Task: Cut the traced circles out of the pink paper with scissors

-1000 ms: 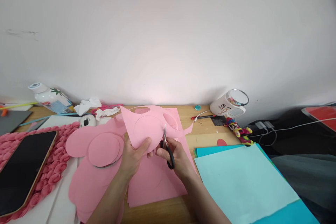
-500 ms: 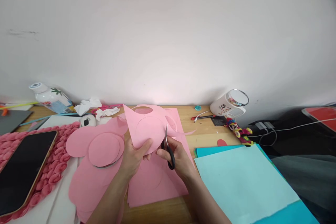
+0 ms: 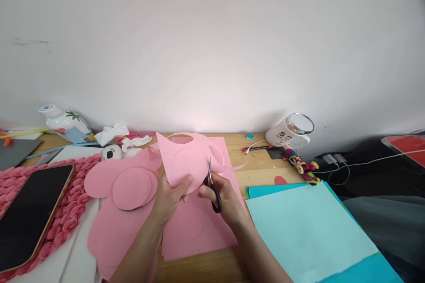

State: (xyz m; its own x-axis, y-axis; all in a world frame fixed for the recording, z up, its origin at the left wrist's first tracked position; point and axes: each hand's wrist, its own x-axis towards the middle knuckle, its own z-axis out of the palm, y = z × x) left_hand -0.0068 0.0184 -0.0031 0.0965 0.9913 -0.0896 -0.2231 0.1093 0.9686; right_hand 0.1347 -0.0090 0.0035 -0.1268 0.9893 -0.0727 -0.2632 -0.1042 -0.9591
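My left hand (image 3: 172, 194) pinches the lower edge of a pink paper sheet (image 3: 189, 163), thumb on top. The sheet is raised off the table, carries a drawn circle and has round cut-outs along its far edge. In my right hand (image 3: 227, 196) are black-handled scissors (image 3: 216, 199), fingers in the loops. Their blades point away from me at the sheet's right edge, beside the circle outline. Under both hands lies a stack of pink sheets (image 3: 199, 239). Left of it, cut pink paper circles (image 3: 133, 188) are piled on one another.
Pink rolled-paper flowers (image 3: 71, 216) and a phone (image 3: 33, 212) lie at the left. A white bottle (image 3: 66, 126) leans by the wall. Light blue paper (image 3: 305, 225) lies at the right, behind it a white mug (image 3: 287, 132) and a small colourful figure (image 3: 303, 168).
Almost nothing differs. The scissors and the cut strip at the right have shifted very slightly; both hands keep their hold.
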